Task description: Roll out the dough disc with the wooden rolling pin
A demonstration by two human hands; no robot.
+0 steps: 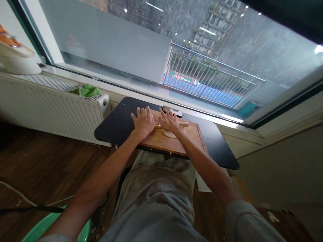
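Observation:
A wooden rolling pin [184, 124] lies crosswise over a flat, pale sheet of dough [169, 134] on a brown wooden board [188, 143]. My left hand [144, 122] rests palm down at the pin's left end, its fingers stretched out and spread. Over the pin, right of centre, lies my right hand [169, 121], also flat with fingers extended forward. Neither hand has its fingers wrapped round the pin. Part of the pin and the dough's far side are hidden under my hands.
The board sits on a black table [113, 122] against the window sill. A small dark-edged box [174, 112] stands behind the board. To the left is a white radiator [75, 104] with a green cloth [88, 91]. A green basin [45, 227] is on the floor.

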